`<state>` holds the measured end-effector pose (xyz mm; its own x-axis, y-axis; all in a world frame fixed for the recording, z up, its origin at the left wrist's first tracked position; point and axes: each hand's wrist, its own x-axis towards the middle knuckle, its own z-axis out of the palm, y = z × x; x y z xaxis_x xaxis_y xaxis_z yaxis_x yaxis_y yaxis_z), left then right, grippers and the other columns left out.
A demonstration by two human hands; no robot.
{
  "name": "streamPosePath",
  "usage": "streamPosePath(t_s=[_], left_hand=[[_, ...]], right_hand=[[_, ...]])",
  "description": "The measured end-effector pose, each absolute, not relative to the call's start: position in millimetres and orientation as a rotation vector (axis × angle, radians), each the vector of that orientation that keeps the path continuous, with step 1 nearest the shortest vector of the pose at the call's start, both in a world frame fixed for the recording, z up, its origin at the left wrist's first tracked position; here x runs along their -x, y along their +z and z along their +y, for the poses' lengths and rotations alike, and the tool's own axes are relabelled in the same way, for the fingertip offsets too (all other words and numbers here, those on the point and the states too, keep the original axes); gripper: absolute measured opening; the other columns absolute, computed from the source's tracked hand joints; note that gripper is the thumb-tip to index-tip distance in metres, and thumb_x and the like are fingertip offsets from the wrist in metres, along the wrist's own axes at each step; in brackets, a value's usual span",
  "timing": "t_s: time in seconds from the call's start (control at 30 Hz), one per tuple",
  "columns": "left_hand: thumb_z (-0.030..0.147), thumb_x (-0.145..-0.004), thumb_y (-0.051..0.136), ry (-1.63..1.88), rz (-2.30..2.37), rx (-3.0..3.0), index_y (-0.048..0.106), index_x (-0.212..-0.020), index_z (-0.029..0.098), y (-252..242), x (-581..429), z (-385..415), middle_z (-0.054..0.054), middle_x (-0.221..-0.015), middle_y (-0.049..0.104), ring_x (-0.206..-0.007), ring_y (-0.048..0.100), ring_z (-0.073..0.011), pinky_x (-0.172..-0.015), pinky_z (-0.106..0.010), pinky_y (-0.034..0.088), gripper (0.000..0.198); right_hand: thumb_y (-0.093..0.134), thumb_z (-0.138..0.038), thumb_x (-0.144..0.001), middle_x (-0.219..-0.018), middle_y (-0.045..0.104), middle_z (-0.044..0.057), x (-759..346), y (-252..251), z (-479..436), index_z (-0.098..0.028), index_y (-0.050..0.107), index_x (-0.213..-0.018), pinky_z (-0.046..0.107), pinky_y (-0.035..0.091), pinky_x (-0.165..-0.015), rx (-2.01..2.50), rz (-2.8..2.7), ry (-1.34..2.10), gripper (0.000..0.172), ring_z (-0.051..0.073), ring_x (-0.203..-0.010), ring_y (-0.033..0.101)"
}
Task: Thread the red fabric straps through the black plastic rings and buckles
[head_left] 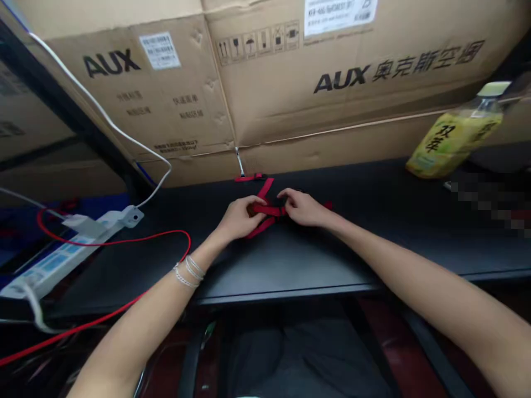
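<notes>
A red webbing strap with dark fittings lies over the black tabletop, stretched between my two hands. My left hand is closed around its left part, thumb and forefinger on the band. At the strap's right part, my right hand has its fingers curled and pinched near a dark fitting. More of the red webbing extends behind and below the left fingers. Farther back, against the cardboard, rests another red strap piece with a dark buckle and a metal end. Parts of the strap are hidden by my fingers.
Large cardboard boxes stand along the back. A yellow-labelled drink bottle leans at the right. On the left lie a white power strip, a white cable and a red cable passing by my left wrist.
</notes>
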<state>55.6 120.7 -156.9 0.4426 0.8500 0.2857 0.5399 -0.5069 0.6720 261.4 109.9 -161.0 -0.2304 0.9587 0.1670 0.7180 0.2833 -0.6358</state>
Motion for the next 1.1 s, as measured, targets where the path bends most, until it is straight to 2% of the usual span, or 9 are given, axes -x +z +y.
streamPosePath(t_s=[0.1,0.2,0.33,0.5,0.67,0.73,0.93,1.0,1.1], left_hand=[[0.030,-0.074,0.064,0.848,1.261,-2.215,0.075,-0.087,0.018,-156.1,-54.8,122.1,-0.006,-0.080,0.074,-0.068,0.065,-0.0202,-0.066,-0.029,0.048,0.021],[0.035,-0.076,0.063,0.860,1.341,-2.227,0.077,-0.085,0.018,-155.6,-53.4,123.6,-0.007,-0.078,0.074,-0.067,0.064,-0.0215,-0.065,-0.030,0.046,0.024],[0.041,-0.080,0.058,0.809,1.445,-2.253,0.076,-0.090,0.017,-152.6,-52.4,122.4,-0.008,-0.082,0.075,-0.070,0.064,-0.0215,-0.065,-0.030,0.044,0.031],[0.043,-0.082,0.054,0.774,1.444,-2.251,0.075,-0.094,0.016,-149.4,-53.6,119.1,-0.007,-0.083,0.075,-0.071,0.064,-0.0196,-0.065,-0.027,0.044,0.036],[0.051,-0.085,0.047,0.673,1.427,-2.196,0.074,-0.081,0.014,-153.9,-54.4,120.7,-0.007,-0.068,0.070,-0.061,0.062,-0.0191,-0.056,-0.026,0.041,0.047],[0.050,-0.085,0.049,0.625,1.418,-2.237,0.074,-0.078,0.015,-154.4,-54.6,120.4,-0.006,-0.067,0.070,-0.061,0.061,-0.0189,-0.057,-0.026,0.041,0.044],[0.038,-0.076,0.064,0.637,1.588,-2.385,0.074,-0.092,0.018,-146.4,-47.4,123.9,-0.008,-0.087,0.073,-0.079,0.066,-0.0219,-0.071,-0.027,0.047,0.028],[0.037,-0.073,0.067,0.608,1.672,-2.438,0.072,-0.097,0.017,-145.1,-41.4,129.4,-0.010,-0.094,0.072,-0.084,0.065,-0.0237,-0.076,-0.029,0.048,0.032],[0.046,-0.071,0.070,0.510,1.723,-2.432,0.069,-0.107,0.014,-147.0,-34.3,137.8,-0.013,-0.098,0.070,-0.090,0.064,-0.0269,-0.080,-0.033,0.049,0.049]], right_hand=[[0.048,-0.013,-0.081,-0.079,0.067,0.006,-262.5,-162.2,112.4,-0.014,0.061,-0.111,0.024,0.039,-0.063,1.549,-2.042,0.609,0.033,0.015,-0.067,0.056],[0.045,-0.024,-0.090,-0.086,0.068,0.009,-262.6,-159.8,113.6,-0.015,0.063,-0.104,0.025,0.039,-0.067,1.582,-2.047,0.572,0.025,0.016,-0.071,0.059],[0.035,-0.044,-0.096,-0.077,0.067,0.008,-261.4,-152.0,110.7,-0.014,0.064,-0.082,0.025,0.037,-0.064,1.573,-2.065,0.584,0.043,0.015,-0.067,0.057],[0.039,-0.065,-0.087,-0.069,0.064,0.004,-257.2,-146.1,102.4,-0.014,0.065,-0.074,0.025,0.033,-0.058,1.493,-2.066,0.659,0.059,0.013,-0.062,0.053],[0.042,-0.066,-0.085,-0.068,0.063,0.004,-253.2,-145.3,97.5,-0.014,0.065,-0.075,0.025,0.032,-0.057,1.398,-2.080,0.719,0.058,0.012,-0.060,0.050],[0.044,-0.065,-0.084,-0.069,0.063,0.004,-253.8,-146.3,97.1,-0.014,0.064,-0.075,0.025,0.032,-0.056,1.390,-2.119,0.725,0.055,0.012,-0.059,0.050],[0.067,-0.054,-0.074,-0.077,0.061,0.003,-254.9,-150.2,93.7,-0.014,0.059,-0.093,0.023,0.031,-0.056,1.310,-2.277,0.608,0.044,0.012,-0.061,0.049],[0.069,-0.047,-0.074,-0.079,0.060,0.002,-253.6,-150.7,92.8,-0.015,0.058,-0.099,0.022,0.032,-0.057,1.313,-2.236,0.588,0.042,0.012,-0.064,0.049],[0.070,-0.038,-0.074,-0.076,0.058,0.000,-252.3,-150.7,92.5,-0.015,0.060,-0.100,0.022,0.033,-0.059,1.296,-2.212,0.559,0.037,0.011,-0.063,0.047]])
